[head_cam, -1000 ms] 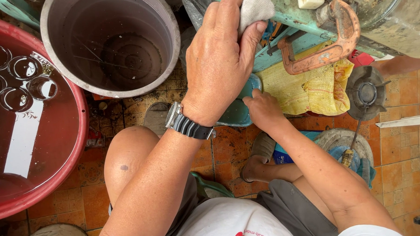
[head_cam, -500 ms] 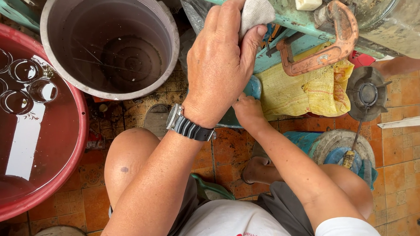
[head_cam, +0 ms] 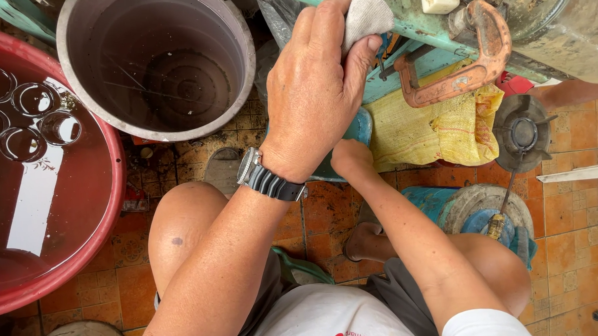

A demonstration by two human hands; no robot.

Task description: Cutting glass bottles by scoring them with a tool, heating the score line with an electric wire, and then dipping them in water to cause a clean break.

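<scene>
The grey cloth [head_cam: 368,14] sits at the far middle, pinched in the fingers [head_cam: 320,28] of the left hand [head_cam: 313,94] against the green frame [head_cam: 433,27]; to wipe well, I judge the pressure should stay flat and clear of the rusty clamp [head_cam: 464,63]. The right hand [head_cam: 350,156] reaches below it, fingers hidden, so I cannot tell their state. Count: one cloth, one clamp, one grey bucket [head_cam: 156,67], one red basin [head_cam: 48,190] holding four glass jars [head_cam: 37,99].

Left hand [head_cam: 316,88] raised, grip closed; right hand [head_cam: 351,156] lower, mostly hidden.
</scene>
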